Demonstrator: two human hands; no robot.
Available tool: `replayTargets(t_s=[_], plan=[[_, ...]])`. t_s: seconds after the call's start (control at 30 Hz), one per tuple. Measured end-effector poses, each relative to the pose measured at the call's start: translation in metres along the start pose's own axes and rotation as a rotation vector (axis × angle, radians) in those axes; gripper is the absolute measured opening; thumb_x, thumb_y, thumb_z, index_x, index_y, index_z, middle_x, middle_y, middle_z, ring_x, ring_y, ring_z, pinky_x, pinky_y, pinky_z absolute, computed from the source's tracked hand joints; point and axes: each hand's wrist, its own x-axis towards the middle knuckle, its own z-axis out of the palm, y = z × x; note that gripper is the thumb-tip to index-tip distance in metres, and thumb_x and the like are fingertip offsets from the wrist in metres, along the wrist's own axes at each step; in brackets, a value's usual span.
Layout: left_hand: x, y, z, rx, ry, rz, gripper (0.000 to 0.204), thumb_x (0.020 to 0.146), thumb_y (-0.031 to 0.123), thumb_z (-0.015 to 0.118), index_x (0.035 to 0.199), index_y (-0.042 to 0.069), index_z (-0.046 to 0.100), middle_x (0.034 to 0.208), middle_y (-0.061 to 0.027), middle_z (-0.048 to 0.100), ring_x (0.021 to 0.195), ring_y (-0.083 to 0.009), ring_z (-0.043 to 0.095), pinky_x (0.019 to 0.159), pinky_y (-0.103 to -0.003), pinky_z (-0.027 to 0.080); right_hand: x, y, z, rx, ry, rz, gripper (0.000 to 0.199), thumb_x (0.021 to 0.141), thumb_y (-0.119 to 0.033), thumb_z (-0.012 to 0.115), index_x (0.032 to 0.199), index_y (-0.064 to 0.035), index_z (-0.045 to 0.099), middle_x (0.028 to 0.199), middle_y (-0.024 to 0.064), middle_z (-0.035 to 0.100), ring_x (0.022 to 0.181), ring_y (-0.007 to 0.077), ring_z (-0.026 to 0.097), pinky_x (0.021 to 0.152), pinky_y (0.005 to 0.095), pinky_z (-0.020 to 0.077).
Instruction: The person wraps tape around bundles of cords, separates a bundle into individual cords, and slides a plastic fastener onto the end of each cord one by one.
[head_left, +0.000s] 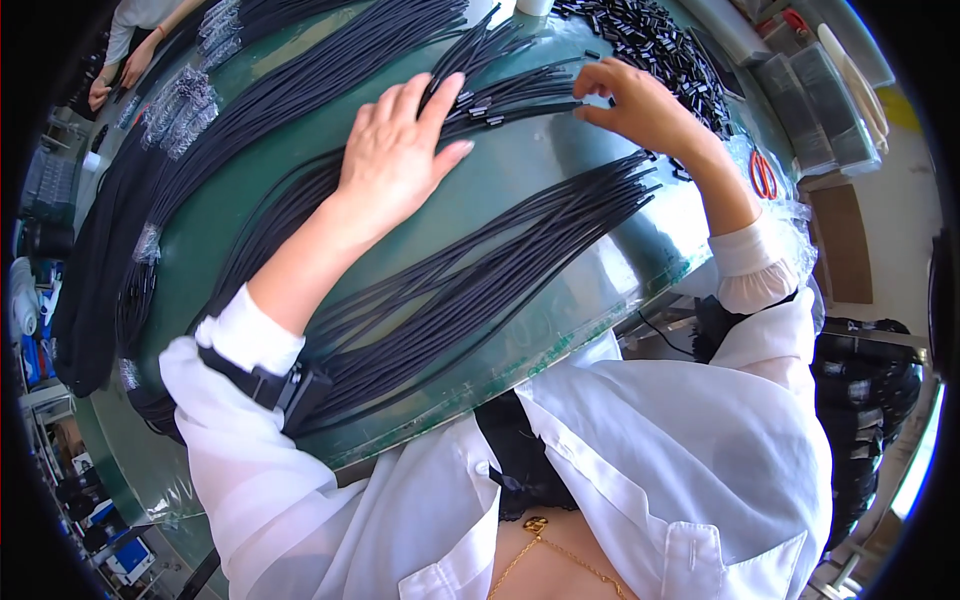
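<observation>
My left hand [395, 150] lies palm down over a bundle of thin black cables [285, 205], its fingers stretched out and the thumb apart. Just right of its fingertips, several short silver-and-black sleeves [487, 113] sit among the cables. My right hand [640, 105] is curled, with thumb and forefinger closing at the end of one black cable [545, 108]; whether a small sleeve is also between them is hidden. Nearer to me, a second bundle of black cables [500, 250] lies diagonally, its ends fanned toward the right.
A pile of small black tubes [660, 45] lies at the far right of the green table [540, 355]. Red-handled scissors [763, 175] and clear plastic boxes [815, 105] are beyond it. Longer cable bundles [270, 95] with wrapped ends fill the left. Another person's hand [138, 65] is at far left.
</observation>
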Motion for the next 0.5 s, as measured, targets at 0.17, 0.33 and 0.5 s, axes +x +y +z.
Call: replayTargets(t_s=[0.17,0.33,0.5], plan=[[0.032,0.000,0.029,-0.016,-0.029,-0.006,0.052,0.084,0.029,0.059,0.129,0.010,0.042,0.121,-0.0163,0.047,0.106,-0.0316,0.049,0.086,-0.041,0.041,-0.016,0.045,0.019,-0.211,0.189,-0.047,0.016,0.084,-0.016,0.061,0.098,-0.0089,0.059,0.091,0.0085,0.057,0.082,0.0226,0.059,0.074,0.0326,0.0482],[0.037,-0.003,-0.044,-0.209,-0.150,-0.217,0.055,0.086,0.029,0.057,0.130,0.004,0.038,0.125,-0.0187,0.043,0.114,-0.0328,0.044,0.093,-0.042,0.037,-0.030,0.033,0.005,0.161,0.296,0.005,0.019,0.083,-0.012,0.062,0.101,-0.0074,0.059,0.100,0.0067,0.058,0.090,0.0185,0.058,0.078,0.0297,0.0468],[-0.041,-0.011,-0.136,-0.494,-0.721,-0.319,0.051,0.083,0.027,0.060,0.127,0.008,0.043,0.120,-0.0132,0.047,0.103,-0.0301,0.050,0.085,-0.038,0.043,-0.085,0.015,-0.009,0.323,0.101,-0.122,0.032,0.079,-0.009,0.065,0.109,-0.0007,0.057,0.115,0.0080,0.057,0.110,0.0194,0.052,0.096,0.0292,0.0365]])
